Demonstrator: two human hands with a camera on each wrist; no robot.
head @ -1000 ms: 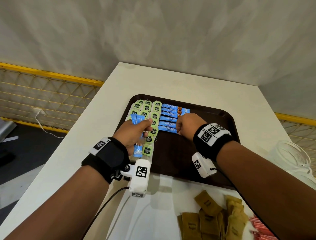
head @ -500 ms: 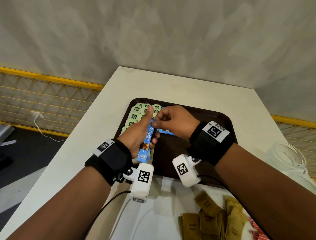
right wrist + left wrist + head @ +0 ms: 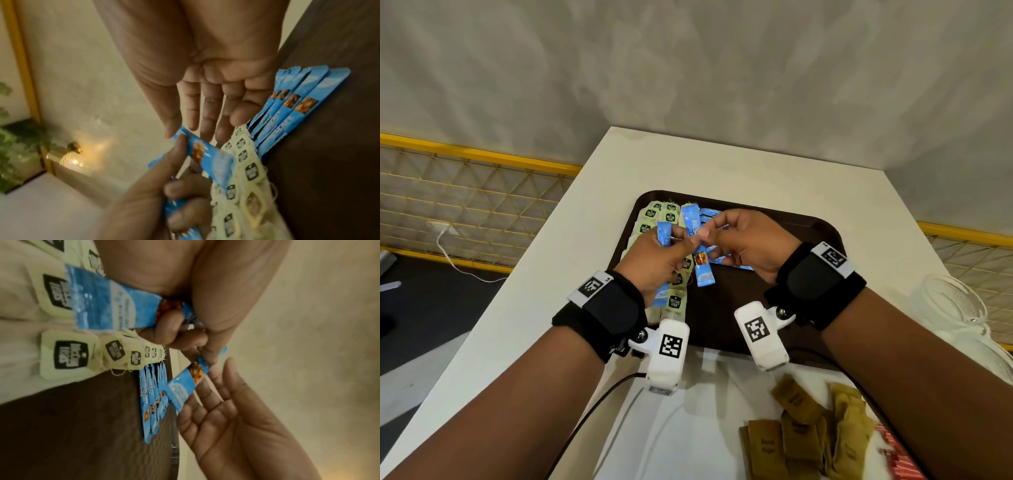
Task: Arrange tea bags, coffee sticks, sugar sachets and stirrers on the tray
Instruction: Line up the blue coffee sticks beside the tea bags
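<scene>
On the dark brown tray, green-tagged tea bags lie in columns at the left, with a row of blue coffee sticks beside them. My left hand hovers over the tea bags and grips a few more blue sticks. Its thumb presses one coffee stick that stands out from the bundle. My right hand meets it from the right with straight fingers. These fingers lie behind that stick's upper end, and the thumb tip is beside it.
Brown sugar sachets and red packets lie on the white table in front of the tray. A clear plastic container stands at the right edge. The tray's right half is bare. A yellow mesh railing runs along both sides.
My right hand left the row of sticks on the tray and came left to my left hand. One stick now stands out from the left hand's bundle.
</scene>
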